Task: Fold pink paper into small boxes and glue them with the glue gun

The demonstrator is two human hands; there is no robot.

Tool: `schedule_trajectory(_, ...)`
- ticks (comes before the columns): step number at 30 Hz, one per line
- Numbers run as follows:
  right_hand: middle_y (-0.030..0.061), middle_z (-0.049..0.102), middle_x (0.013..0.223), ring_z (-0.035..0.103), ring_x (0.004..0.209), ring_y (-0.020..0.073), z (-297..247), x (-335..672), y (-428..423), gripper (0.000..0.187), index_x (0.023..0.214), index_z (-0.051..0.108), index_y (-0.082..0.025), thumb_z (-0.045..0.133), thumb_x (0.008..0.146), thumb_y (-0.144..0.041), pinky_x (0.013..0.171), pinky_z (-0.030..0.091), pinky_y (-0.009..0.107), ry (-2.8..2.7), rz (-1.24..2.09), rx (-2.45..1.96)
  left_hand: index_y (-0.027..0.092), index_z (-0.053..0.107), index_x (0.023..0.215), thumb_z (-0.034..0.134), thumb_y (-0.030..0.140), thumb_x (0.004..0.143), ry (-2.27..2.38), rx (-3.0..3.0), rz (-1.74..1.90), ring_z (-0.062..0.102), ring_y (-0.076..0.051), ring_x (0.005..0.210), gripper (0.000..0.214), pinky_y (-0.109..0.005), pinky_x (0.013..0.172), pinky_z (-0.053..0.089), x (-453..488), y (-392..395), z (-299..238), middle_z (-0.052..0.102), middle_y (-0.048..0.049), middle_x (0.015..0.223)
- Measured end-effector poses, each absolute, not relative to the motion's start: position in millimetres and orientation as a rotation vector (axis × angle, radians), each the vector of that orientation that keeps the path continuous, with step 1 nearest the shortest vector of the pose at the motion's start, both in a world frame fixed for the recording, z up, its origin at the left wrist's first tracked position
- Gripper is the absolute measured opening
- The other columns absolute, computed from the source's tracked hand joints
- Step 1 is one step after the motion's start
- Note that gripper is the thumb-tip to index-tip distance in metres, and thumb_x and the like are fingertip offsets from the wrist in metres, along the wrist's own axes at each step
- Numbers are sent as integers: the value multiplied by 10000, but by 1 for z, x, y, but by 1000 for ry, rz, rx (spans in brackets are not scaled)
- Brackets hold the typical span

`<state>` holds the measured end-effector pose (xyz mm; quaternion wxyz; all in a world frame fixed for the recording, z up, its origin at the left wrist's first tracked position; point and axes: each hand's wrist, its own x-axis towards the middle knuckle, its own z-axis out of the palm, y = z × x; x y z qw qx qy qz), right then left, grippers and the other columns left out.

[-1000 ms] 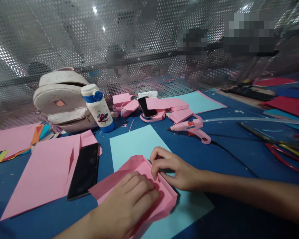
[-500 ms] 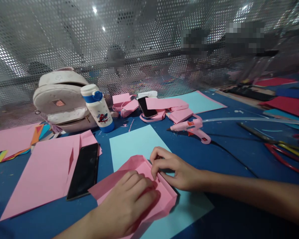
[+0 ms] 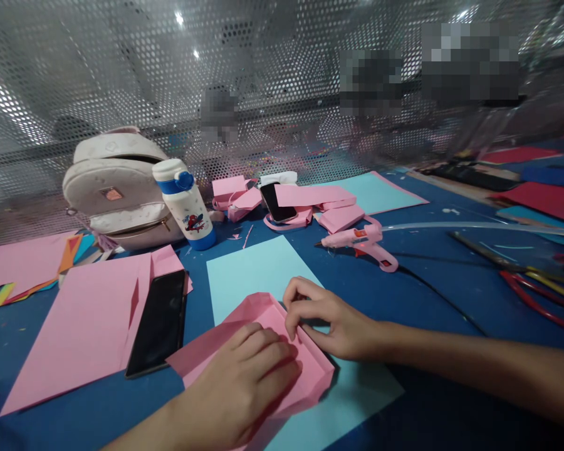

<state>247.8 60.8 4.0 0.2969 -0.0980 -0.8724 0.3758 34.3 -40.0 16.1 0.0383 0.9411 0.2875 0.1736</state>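
Note:
A shallow pink paper box (image 3: 314,362) with folded-up walls lies on a light blue sheet (image 3: 249,269) in front of me. My left hand (image 3: 249,376) presses down inside it, fingers bent and close together; the thumb is hidden. At the far right wall of the box, my right hand (image 3: 326,316) pinches the folded edge between thumb and curled fingers. A pink hot glue gun (image 3: 361,241) rests on its side beyond my right hand, its nozzle pointing left.
Left of the box, a black phone (image 3: 157,326) overlaps pink sheets (image 3: 87,319). A bottle (image 3: 188,207) and a backpack (image 3: 117,181) stand behind. Folded pink pieces (image 3: 341,216) lie near the perforated metal screen (image 3: 272,75). Red-handled scissors (image 3: 536,300) are at right.

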Motion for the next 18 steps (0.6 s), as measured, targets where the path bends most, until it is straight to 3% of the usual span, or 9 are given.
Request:
schedule_trajectory(8, 35, 488, 947, 513, 875, 124, 2, 249, 62, 277, 897, 649, -168, 505, 825, 58, 748, 418, 223, -2321, 984, -254, 79, 618, 1239, 245, 168, 1059, 930, 3044, 710, 566, -218, 1099, 423, -353, 1016, 303, 29, -42, 13, 711, -62, 1211)
schedule_trajectory(18, 34, 490, 922, 509, 884, 128, 4, 248, 62, 258, 872, 651, -163, 494, 852, 40, 760, 412, 230, -2319, 965, -266, 64, 594, 1281, 292, 158, 1049, 978, 3181, 581, 571, -221, 1053, 391, -369, 967, 382, 31, -46, 7, 710, -88, 1183)
